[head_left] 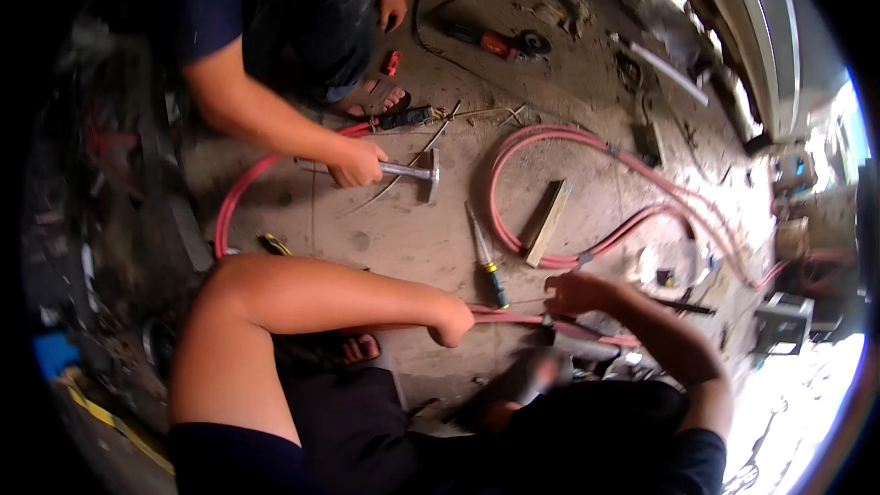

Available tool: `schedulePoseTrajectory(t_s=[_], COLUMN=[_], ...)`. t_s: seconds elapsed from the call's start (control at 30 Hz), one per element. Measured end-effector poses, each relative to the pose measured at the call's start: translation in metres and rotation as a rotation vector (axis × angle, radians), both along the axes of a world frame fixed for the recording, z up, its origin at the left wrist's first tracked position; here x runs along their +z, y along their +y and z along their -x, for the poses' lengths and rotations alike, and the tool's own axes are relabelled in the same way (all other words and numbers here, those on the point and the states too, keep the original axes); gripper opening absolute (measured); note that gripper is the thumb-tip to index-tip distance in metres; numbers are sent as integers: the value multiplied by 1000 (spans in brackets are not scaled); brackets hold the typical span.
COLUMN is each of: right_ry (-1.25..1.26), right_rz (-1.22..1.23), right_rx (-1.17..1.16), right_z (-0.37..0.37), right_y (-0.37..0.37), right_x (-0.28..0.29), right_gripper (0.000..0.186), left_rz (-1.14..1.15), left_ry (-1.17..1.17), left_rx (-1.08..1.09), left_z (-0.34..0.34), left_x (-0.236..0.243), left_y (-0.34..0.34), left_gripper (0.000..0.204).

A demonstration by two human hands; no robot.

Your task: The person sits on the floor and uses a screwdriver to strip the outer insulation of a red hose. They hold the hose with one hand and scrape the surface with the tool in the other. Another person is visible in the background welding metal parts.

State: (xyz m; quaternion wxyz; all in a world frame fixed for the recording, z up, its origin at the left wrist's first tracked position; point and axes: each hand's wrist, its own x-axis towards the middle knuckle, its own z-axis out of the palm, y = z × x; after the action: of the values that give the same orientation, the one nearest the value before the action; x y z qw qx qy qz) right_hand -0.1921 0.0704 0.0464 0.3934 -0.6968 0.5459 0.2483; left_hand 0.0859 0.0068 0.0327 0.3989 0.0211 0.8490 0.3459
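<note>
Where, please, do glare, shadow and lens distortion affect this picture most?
In the head view, glare bleaches the lower right, shadow hides detail along the left, edges bend toward the black rim; in that view the hammer and screwdriver show plainly.

On the floor (394, 243), a hose (506, 315) is running to the right from the left hand (451, 322), and it is passing on the near side of the right hand (576, 293). Between the two hands, a screwdriver (495, 280) is lying just past that hose. A loop of hose (559, 132) is lying farther off. A stick (550, 223) is sitting inside the loop, with its near end reaching the edge. Left of the loop, another person's hand (357, 163) is holding a hammer (434, 176). Far behind the loop, a grinder (500, 44) is lying, and a long bar (668, 71) is lying to its right.
</note>
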Motion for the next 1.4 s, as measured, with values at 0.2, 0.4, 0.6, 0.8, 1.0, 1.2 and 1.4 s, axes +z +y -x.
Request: schedulePoseTrajectory(t_s=[0.2,0.4,0.6,0.8,1.0,1.2,1.4], right_ry=[33,118,100,48,-21,-172,-225], right_rz=[-6,-18,23,37,31,-148,-172], right_rx=[-7,-38,-88,-48,-22,-136,-105], right_z=[31,67,88,87,61,20,-4], right_y=[-7,-21,-15,-8,-4,-10,-3], right_x=[-35,-46,-55,-68,-59,-40,-20], right_gripper=[43,42,44,45,45,39,42], left_rz=[5,-17,13,-3,-6,11,-17], left_ry=[-100,-101,-117,-77,-38,-46,21], left_rx=[7,68,77,38,93,-16,-23], left_z=[-9,-12,-2,5,5,8,10], left_x=[-6,-4,0,-3,-5,-23,-30], left_y=[-7,-4,0,2,2,2,0], left_gripper=[39,42,40,38,38,42,33])
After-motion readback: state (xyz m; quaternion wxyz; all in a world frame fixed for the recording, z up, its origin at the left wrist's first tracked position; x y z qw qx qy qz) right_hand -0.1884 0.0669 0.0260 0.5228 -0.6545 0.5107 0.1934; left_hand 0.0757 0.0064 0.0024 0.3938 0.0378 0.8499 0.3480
